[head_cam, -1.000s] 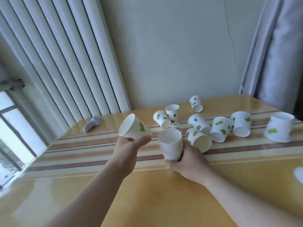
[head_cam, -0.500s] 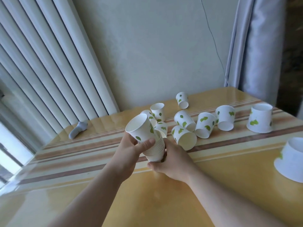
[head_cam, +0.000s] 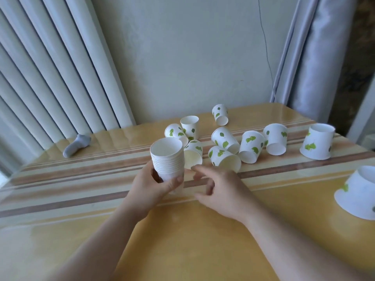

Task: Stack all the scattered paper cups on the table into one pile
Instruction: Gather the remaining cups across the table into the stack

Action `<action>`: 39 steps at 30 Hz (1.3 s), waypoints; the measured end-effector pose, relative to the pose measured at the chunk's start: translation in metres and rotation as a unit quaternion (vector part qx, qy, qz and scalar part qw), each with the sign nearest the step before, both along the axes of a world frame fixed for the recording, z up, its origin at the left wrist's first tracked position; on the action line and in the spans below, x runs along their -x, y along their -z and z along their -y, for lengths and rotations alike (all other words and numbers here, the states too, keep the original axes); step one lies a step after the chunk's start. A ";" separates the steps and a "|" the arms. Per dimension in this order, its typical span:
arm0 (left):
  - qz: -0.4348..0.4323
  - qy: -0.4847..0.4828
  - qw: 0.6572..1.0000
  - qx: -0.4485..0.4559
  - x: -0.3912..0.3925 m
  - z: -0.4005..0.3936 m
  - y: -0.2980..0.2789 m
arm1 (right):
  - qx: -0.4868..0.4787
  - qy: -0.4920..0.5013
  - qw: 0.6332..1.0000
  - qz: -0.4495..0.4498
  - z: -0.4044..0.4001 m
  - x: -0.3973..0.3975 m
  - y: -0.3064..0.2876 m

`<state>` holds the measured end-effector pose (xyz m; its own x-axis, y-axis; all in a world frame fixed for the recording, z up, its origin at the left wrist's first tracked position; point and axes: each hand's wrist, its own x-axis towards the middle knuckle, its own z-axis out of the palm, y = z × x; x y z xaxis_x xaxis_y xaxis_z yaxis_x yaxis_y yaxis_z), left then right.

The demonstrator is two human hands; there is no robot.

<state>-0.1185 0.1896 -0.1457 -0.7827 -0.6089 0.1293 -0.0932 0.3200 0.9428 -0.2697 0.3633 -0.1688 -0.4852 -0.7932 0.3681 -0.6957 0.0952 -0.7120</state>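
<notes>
Left hand [head_cam: 150,187] holds the stack [head_cam: 168,159] upright over the counter [head_cam: 203,230].
Right hand [head_cam: 221,189] beside it, fingers [head_cam: 199,169] spread and empty; loose cups [head_cam: 225,138] lie scattered just behind.

One view only, head-worn wide-angle camera, looking forward and down from above the near edge of the glossy yellow table with brown stripes [head_cam: 203,240]. Both bare forearms enter from the bottom edge, so the lens sits close behind the hands; left hand [head_cam: 150,185] and right hand [head_cam: 221,191] land near frame centre. Camera faces the pale plain wall [head_cam: 192,57] at the table's far side, with white vertical radiator fins [head_cam: 50,67] upper left and a grey-blue curtain [head_cam: 316,53] upper right. Wide-angle bend shows in the slanted fins and curtain. Horizon tilts slightly. No second view, so no shared area.
</notes>
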 end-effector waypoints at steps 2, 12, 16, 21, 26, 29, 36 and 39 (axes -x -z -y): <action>-0.017 -0.041 0.999 0.022 -0.003 0.009 0.004 | 0.128 0.129 0.977 -0.111 -0.002 0.016 0.002; -0.037 -0.077 0.995 0.054 -0.008 0.019 0.021 | -0.113 0.304 0.940 -0.106 0.006 0.027 0.006; -0.049 -0.070 0.993 0.077 -0.010 0.021 0.020 | 0.097 0.230 0.963 0.098 0.000 0.018 -0.012; -0.030 -0.068 0.990 0.121 -0.007 0.020 0.019 | 0.237 0.059 0.914 0.323 0.005 0.006 -0.042; -0.017 -0.059 0.986 0.158 -0.008 0.019 0.019 | 0.194 0.029 0.940 0.280 0.016 -0.002 -0.047; -0.011 -0.055 0.985 0.165 -0.007 0.019 0.019 | 0.167 0.035 0.951 0.257 0.020 0.000 -0.046; -0.011 -0.073 0.987 0.139 -0.006 0.021 0.019 | 0.114 -0.019 0.955 0.272 0.028 0.009 -0.036; -0.026 -0.084 0.991 0.099 -0.005 0.023 0.019 | 0.072 0.027 0.971 0.226 0.031 0.016 -0.031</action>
<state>-0.1134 0.1663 -0.1646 -0.6619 -0.6879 0.2978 -0.1126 0.4840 0.8678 -0.2858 0.3321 -0.1381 -0.6620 -0.7186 0.2130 -0.3055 -0.0008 -0.9522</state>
